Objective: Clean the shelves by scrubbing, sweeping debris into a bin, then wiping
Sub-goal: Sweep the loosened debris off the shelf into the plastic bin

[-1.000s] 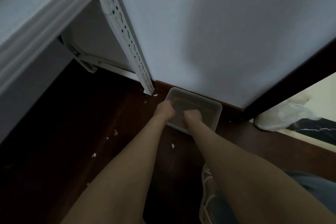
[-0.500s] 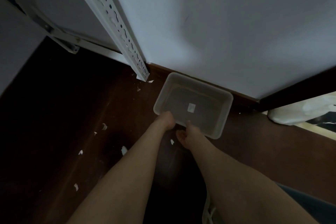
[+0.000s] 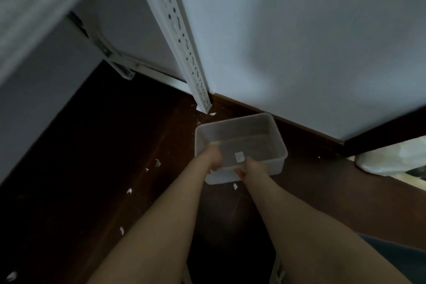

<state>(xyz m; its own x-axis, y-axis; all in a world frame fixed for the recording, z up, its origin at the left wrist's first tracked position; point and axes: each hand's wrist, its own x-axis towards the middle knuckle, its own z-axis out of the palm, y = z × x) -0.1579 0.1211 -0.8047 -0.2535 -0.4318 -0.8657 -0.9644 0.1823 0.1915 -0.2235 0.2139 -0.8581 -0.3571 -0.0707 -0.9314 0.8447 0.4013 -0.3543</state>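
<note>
I see a dark wooden floor [image 3: 92,168], a translucent bin [image 3: 253,127] low by the wall, resting or lifted I cannot tell, white scraps [image 3: 157,162] scattered left, shelf post [image 3: 204,106] footed beyond, white bag [image 3: 380,163] at right.

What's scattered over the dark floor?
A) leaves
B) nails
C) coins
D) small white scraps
D: small white scraps dot the floor left of the clear bin.
</note>
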